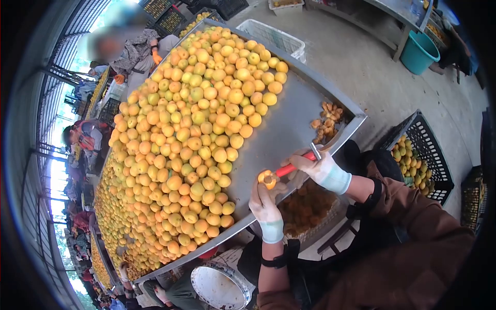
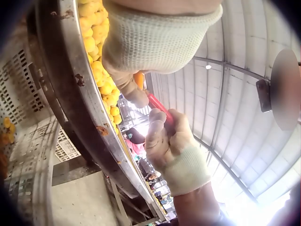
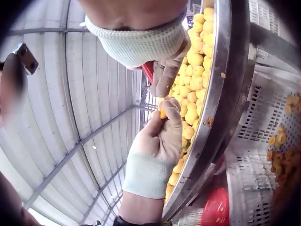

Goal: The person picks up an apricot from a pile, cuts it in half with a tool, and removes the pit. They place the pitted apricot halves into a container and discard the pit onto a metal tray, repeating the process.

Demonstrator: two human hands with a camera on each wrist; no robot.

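My gloved left hand (image 1: 264,204) pinches an opened apricot (image 1: 267,179) near the table's front edge; its brownish hollow shows in the head view. My gloved right hand (image 1: 321,169) grips a red-handled tool (image 1: 285,170), with a metal piece sticking out beyond the fist. The tool's near end points at the apricot, right at its edge. In the left wrist view the red handle (image 2: 161,108) bridges the space between both hands. A sliver of the orange apricot (image 3: 163,113) shows between the left fingers in the right wrist view. Whole apricots (image 1: 191,139) are heaped beside the hands.
A metal-rimmed table (image 1: 268,139) carries the heap. Brown fruit scraps (image 1: 326,121) lie in its near right corner. Under the edge is a crate with fruit pieces (image 1: 305,206). A white bucket (image 1: 222,287) stands at left, a black crate (image 1: 426,155) at right. Other people sit across the table.
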